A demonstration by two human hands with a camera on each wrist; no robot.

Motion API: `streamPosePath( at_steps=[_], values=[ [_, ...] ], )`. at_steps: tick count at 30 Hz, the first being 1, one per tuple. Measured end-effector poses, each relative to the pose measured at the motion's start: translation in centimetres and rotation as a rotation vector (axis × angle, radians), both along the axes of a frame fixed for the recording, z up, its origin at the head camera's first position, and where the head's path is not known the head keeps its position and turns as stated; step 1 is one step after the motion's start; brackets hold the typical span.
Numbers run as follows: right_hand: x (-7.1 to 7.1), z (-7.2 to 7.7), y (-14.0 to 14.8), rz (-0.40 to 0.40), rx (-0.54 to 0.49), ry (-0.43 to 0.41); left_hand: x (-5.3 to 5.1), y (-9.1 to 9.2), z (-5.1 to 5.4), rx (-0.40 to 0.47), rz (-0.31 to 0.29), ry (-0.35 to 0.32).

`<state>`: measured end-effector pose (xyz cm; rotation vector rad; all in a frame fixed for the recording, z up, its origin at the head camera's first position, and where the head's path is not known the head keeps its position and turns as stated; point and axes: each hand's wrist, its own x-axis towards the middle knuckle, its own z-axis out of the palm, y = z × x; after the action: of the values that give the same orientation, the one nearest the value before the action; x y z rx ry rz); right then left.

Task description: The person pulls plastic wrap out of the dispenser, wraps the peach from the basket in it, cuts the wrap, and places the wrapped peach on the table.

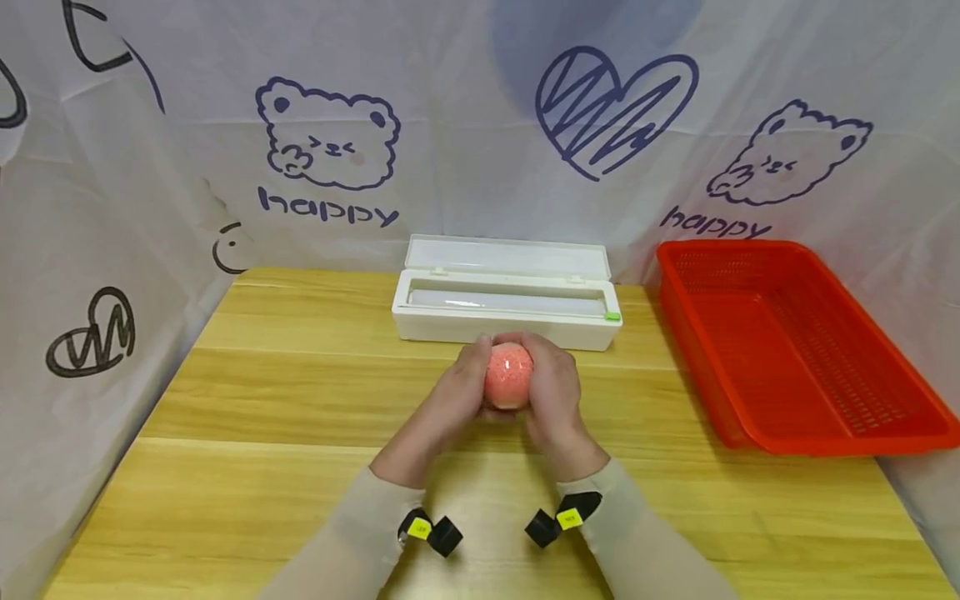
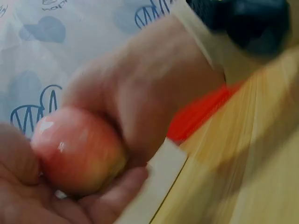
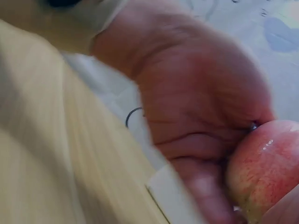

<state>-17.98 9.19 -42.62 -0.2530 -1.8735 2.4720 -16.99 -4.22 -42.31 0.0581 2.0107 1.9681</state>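
Note:
A shiny pinkish-red apple [image 1: 509,376] is held between both hands above the table. My left hand [image 1: 461,383] cups its left side, and my right hand [image 1: 557,385] wraps the right side. In the left wrist view the glossy apple [image 2: 79,151] lies against the left hand's fingers, with the other hand behind it. A clear, film-like shine shows on the apple [image 3: 266,168] in the right wrist view. Just beyond the hands stands a white film dispenser box [image 1: 506,327], its lid [image 1: 510,256] raised and a pale roll inside.
A red plastic basket [image 1: 738,417] sits at the right side of the wooden table [image 1: 300,483]. A green tab [image 1: 612,317] marks the dispenser's right front corner. White cloth with drawings [image 1: 465,150] hangs behind and along the sides.

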Motion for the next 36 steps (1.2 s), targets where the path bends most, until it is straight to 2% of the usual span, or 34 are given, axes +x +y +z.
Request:
streamPosePath(
  at_steps=[2, 4, 6, 8, 10, 12, 14, 19, 22, 25, 28, 32, 34, 36],
  values=[
    [-0.2, -0.1, 0.3, -0.015, -0.04, -0.034, 0.1, -0.3, 0.2, -0.122, -0.081, 0.081],
    [-0.4, -0.1, 0.6, -0.016, -0.083, -0.075, 0.2, -0.5, 0.2, -0.236, -0.117, 0.171],
    [-0.4, -0.1, 0.8, 0.008, -0.126, -0.103, 0.2, -0.7, 0.2, -0.313, -0.131, 0.266],
    [-0.2, 0.0, 0.9, 0.048, -0.16, -0.106, 0.2, -0.7, 0.1, -0.316, -0.123, 0.327],
    [-0.1, 0.1, 1.1, 0.096, -0.149, -0.089, 0.1, -1.1, -0.1, -0.335, -0.101, 0.36],
    [0.0, 0.1, 1.5, 0.137, -0.129, -0.052, 0.1, -2.1, -0.4, -0.383, -0.061, 0.36],
    [0.0, 0.0, 2.1, 0.143, -0.09, -0.026, 0.0, -3.7, -0.9, -0.45, -0.032, 0.344],
    [0.0, -0.5, 4.1, 0.127, -0.09, -0.011, -1.0, -9.4, -2.3, -0.678, 0.058, 0.322],
    [0.1, -0.8, 5.0, 0.127, -0.061, -0.014, -1.9, -12.8, -3.0, -0.767, 0.121, 0.301],
    [0.2, -1.2, 5.8, 0.121, -0.015, -0.016, -2.9, -15.7, -3.5, -0.813, 0.155, 0.26],
    [0.4, -1.5, 6.6, 0.116, 0.023, -0.022, -3.8, -17.9, -3.7, -0.829, 0.151, 0.221],
    [0.6, -2.0, 7.7, 0.108, 0.062, -0.028, -5.0, -20.0, -3.7, -0.837, 0.113, 0.221],
    [0.7, -2.2, 8.2, 0.105, 0.08, -0.036, -5.5, -21.0, -3.7, -0.844, 0.121, 0.225],
    [0.7, -2.3, 8.7, 0.1, 0.097, -0.045, -5.9, -21.9, -3.5, -0.836, 0.141, 0.202]
  ],
)
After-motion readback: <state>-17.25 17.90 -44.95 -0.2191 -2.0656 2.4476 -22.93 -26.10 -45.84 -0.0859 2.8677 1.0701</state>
